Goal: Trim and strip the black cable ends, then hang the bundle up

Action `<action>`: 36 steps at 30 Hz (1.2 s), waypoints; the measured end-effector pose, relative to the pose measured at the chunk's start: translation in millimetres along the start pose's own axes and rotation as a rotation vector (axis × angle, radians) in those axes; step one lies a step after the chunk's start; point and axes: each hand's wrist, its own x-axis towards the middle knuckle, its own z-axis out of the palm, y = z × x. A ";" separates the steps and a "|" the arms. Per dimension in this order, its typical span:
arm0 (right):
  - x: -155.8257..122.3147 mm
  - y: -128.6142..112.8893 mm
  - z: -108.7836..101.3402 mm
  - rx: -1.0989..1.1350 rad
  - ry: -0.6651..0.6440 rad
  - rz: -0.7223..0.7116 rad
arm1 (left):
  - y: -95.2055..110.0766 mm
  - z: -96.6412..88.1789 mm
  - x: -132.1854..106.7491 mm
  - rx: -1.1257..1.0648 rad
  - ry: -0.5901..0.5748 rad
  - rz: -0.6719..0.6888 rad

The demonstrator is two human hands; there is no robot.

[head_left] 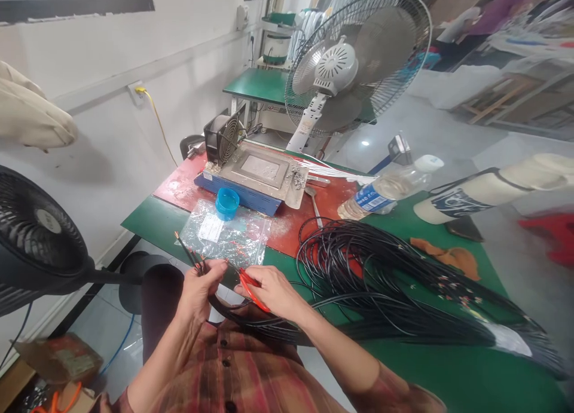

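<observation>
In the head view my left hand [201, 288] is closed around several black cables [185, 245], whose stripped, copper-coloured ends stick up past the fingers. The cables run from that hand across my lap towards the large black cable bundle [345, 251] on the table. My right hand [274, 290] grips red-handled pliers [252, 288], pointing left near my left thumb; their jaws are mostly hidden. Just beyond both hands lies a clear plastic bag [253, 236] with a white label and scattered reddish clippings. A blue round cup [227, 204] stands at the bag's far edge.
Behind the cup sits a blue heating unit [251, 198] with a small black fan [222, 138]. A water bottle [381, 192] and a white tumbler [470, 198] are at the right. A large fan [336, 72] stands beyond the table, a black fan [40, 233] at left.
</observation>
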 end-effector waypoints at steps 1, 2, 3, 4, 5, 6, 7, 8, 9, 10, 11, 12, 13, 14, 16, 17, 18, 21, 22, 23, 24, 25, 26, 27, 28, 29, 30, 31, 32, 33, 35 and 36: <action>0.1 0.8 -1.2 -0.004 0.004 0.010 | 0.4 0.9 0.7 0.009 0.000 -0.001; 0.1 1.8 -2.0 -0.007 0.009 0.020 | 0.7 1.9 1.7 0.018 0.001 -0.004; 0.2 2.9 -2.4 -0.009 0.016 0.027 | 0.9 2.8 3.0 0.027 0.002 -0.009; 0.3 4.3 -2.4 -0.011 0.024 0.031 | 0.9 3.7 4.6 0.037 0.000 -0.013; 0.6 6.0 -2.1 -0.012 0.034 0.035 | 0.7 4.6 6.4 0.049 -0.003 -0.017; 0.9 7.8 -1.6 -0.010 0.042 0.043 | 0.4 5.3 8.4 0.062 -0.008 -0.020; 1.4 9.6 -1.1 -0.002 0.050 0.053 | 0.0 5.9 10.5 0.073 -0.015 -0.020; 2.1 11.3 -0.7 0.014 0.059 0.067 | -0.5 6.2 12.4 0.082 -0.024 -0.019; 2.9 12.6 -0.4 0.040 0.069 0.081 | -1.1 6.2 14.1 0.089 -0.035 -0.015; 3.8 13.5 -0.3 0.085 0.078 0.098 | -1.6 5.7 15.5 0.094 -0.052 -0.009; 5.0 13.7 -0.4 0.155 0.084 0.117 | -2.2 4.9 16.4 0.098 -0.079 -0.001; 6.5 13.3 -0.5 0.250 0.086 0.139 | -2.6 3.7 16.8 0.100 -0.116 0.008; 8.3 12.3 -0.6 0.369 0.085 0.166 | -2.9 2.2 16.7 0.098 -0.157 0.018; 10.5 10.6 -0.5 0.504 0.081 0.198 | -3.0 0.6 16.1 0.092 -0.199 0.029; 15.5 5.6 0.7 0.777 0.069 0.255 | -2.6 -2.5 13.6 0.070 -0.261 0.046; 18.3 2.5 1.8 0.889 0.066 0.272 | -2.1 -3.6 11.9 0.059 -0.278 0.051; 21.1 -0.7 3.0 0.977 0.062 0.281 | -1.5 -4.5 10.1 0.048 -0.288 0.054; 28.2 -9.6 7.0 1.109 0.049 0.274 | 0.4 -5.6 4.8 0.035 -0.304 0.056; 29.8 -11.8 8.3 1.118 0.042 0.271 | 0.9 -5.5 3.2 0.030 -0.302 0.057; 31.0 -13.5 9.4 1.113 0.038 0.267 | 1.3 -5.3 1.7 0.025 -0.299 0.059; 31.6 -14.6 10.6 1.096 0.038 0.260 | 1.5 -4.9 0.3 0.017 -0.292 0.060; 31.6 -15.3 11.7 1.065 0.047 0.247 | 1.6 -4.3 -0.8 0.008 -0.283 0.059; 31.1 -15.7 12.9 1.021 0.069 0.228 | 1.6 -3.7 -1.8 0.000 -0.275 0.055; 30.1 -15.8 14.2 0.965 0.097 0.203 | 1.5 -3.1 -2.7 -0.008 -0.269 0.048; 28.7 -15.9 15.6 0.896 0.128 0.172 | 1.3 -2.6 -3.3 -0.017 -0.266 0.040; 27.2 -16.2 17.1 0.819 0.165 0.138 | 1.2 -2.1 -3.7 -0.028 -0.264 0.033; 25.6 -16.5 18.7 0.743 0.201 0.102 | 1.2 -1.9 -4.1 -0.039 -0.265 0.029; 24.2 -17.0 20.3 0.687 0.227 0.077 | 1.4 -1.9 -4.3 -0.050 -0.263 0.028; 23.1 -17.5 21.8 0.672 0.233 0.068 | 1.6 -2.0 -4.6 -0.059 -0.261 0.031; 22.6 -18.1 23.0 0.708 0.224 0.080 | 2.0 -2.4 -5.0 -0.065 -0.260 0.036; 23.4 -18.8 24.1 0.903 0.168 0.155 | 2.7 -3.2 -6.0 -0.060 -0.267 0.040; 24.5 -19.0 23.8 1.013 0.135 0.202 | 2.8 -3.6 -6.7 -0.054 -0.276 0.040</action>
